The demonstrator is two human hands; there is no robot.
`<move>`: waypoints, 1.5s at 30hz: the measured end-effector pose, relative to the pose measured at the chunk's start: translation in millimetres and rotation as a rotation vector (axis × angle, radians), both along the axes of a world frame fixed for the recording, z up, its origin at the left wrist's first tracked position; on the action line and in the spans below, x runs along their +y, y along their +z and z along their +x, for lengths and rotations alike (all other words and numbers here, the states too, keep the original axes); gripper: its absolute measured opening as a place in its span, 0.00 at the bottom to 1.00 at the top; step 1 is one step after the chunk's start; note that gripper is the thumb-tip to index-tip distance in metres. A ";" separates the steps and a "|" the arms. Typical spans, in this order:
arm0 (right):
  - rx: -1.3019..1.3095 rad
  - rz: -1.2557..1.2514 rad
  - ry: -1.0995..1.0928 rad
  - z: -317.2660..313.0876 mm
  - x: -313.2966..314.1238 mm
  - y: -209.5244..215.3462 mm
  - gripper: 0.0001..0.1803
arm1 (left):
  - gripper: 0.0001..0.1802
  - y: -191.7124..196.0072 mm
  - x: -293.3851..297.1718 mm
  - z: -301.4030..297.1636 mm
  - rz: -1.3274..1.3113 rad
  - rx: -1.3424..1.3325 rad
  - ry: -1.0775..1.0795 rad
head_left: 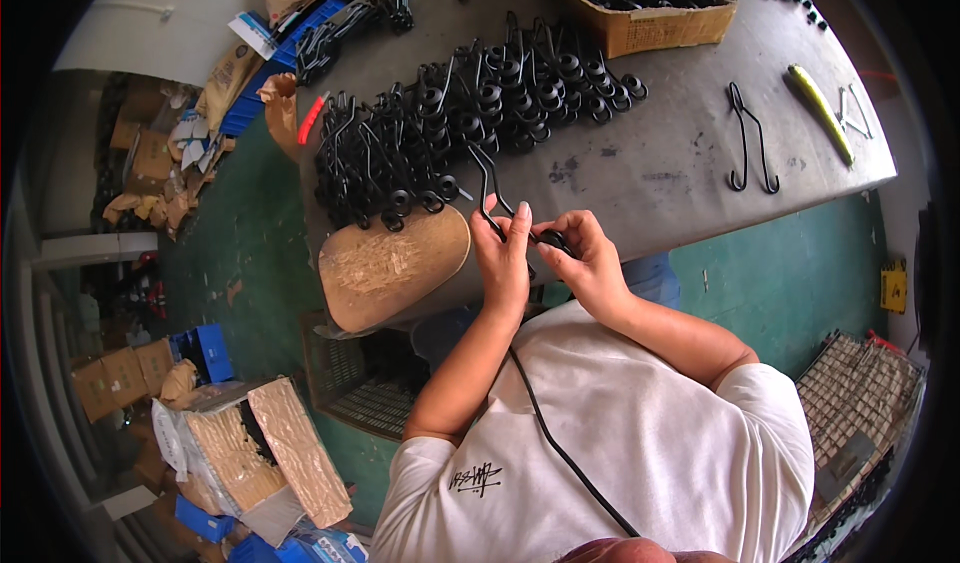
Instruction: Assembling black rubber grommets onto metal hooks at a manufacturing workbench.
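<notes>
My left hand (503,260) is closed around a black bent wire hook (486,175), whose narrow looped end points up and away toward the pile. Just to the right, my right hand (594,268) pinches a small black round part (556,240) close to the hook's lower end. Whether that part is fitted on the wire is hidden by my fingers. Beyond my hands lies a large heap of black wire hooks with round black ends (490,93). Left of my left hand, a worn wooden board (395,268) rests at the table's near edge.
A cardboard box (665,33) of small black parts stands at the back of the grey table (640,163). At the right lie a single wire hook (745,138) and a yellow-green tool (822,115). A red handle (313,120) sits left of the heap. Cartons (240,453) stand on the floor.
</notes>
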State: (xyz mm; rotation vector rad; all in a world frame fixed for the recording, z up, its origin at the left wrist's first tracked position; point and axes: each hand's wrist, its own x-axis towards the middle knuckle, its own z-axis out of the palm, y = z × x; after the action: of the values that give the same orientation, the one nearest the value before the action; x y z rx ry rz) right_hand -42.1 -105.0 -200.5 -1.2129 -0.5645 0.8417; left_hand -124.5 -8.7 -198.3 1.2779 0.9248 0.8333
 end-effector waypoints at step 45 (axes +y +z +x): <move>-1.179 -1.176 -0.623 284.6 -126.3 -62.7 0.21 | 0.31 39.4 234.0 -31.2 1.073 0.996 0.397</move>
State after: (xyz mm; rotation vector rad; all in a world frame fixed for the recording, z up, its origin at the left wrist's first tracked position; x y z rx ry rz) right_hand 242.5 -231.2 -263.2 -2.8060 -0.5204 -0.2998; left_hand -155.6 225.3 -158.9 2.6253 1.6374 1.0528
